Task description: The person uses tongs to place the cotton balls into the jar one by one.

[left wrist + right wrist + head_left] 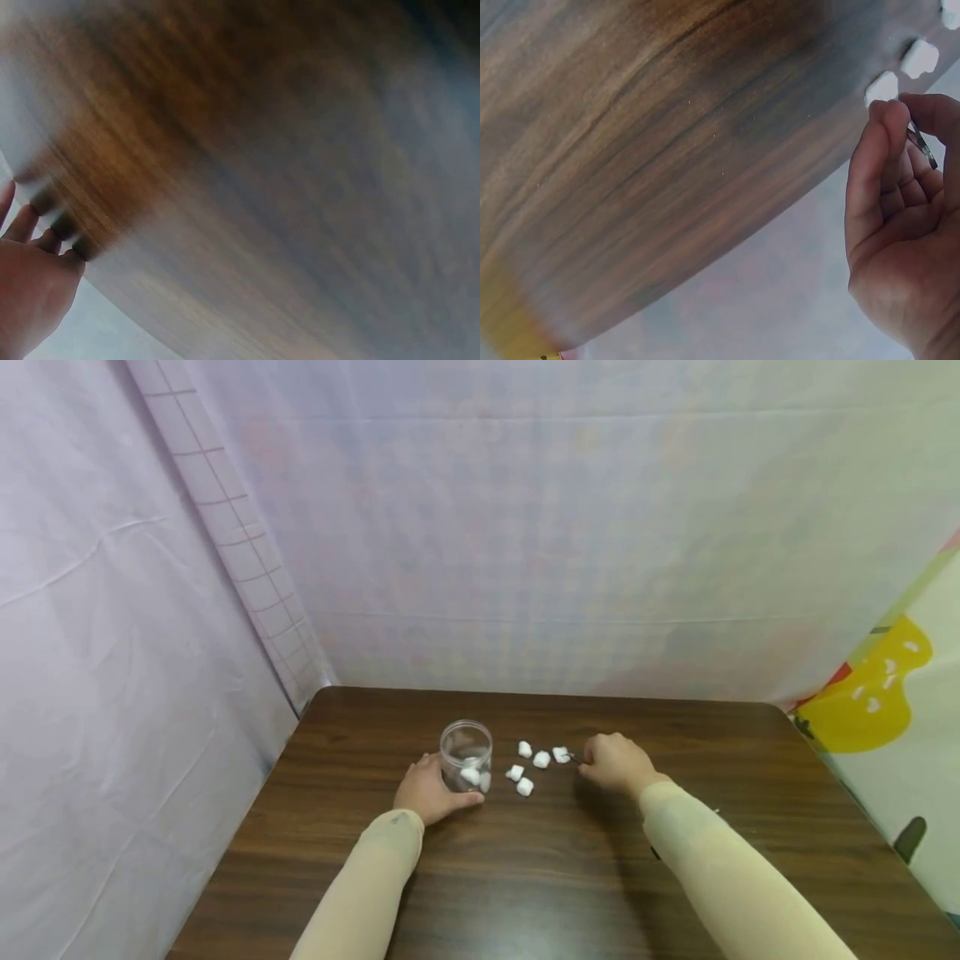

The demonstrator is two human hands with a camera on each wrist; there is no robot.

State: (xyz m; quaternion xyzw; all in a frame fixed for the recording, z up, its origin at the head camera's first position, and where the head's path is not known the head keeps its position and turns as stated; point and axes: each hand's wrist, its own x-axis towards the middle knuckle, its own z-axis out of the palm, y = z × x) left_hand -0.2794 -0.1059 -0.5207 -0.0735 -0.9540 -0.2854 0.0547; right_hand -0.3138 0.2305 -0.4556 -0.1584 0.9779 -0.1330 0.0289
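A clear, open-topped plastic jar (pixel 467 743) stands on the brown table, with a few white cotton balls (pixel 470 776) in its lower part. My left hand (pixel 431 792) holds the jar from its left side, thumb across the front; the left wrist view shows only part of this hand (pixel 37 285). My right hand (pixel 617 764) pinches metal tweezers (pixel 922 146) between thumb and fingers. In the head view the tweezers' tips reach the rightmost loose cotton ball (pixel 561 755). Several more cotton balls (pixel 542 760) lie between the jar and the right hand.
The wood-grain table (pixel 525 877) ends at a pale curtain (pixel 525 568) along the back. More white sheeting (pixel 112 693) hangs at the left. At the right is a cloth with a yellow print (pixel 862 710). A small dark item (pixel 656 853) peeks out beside the right sleeve.
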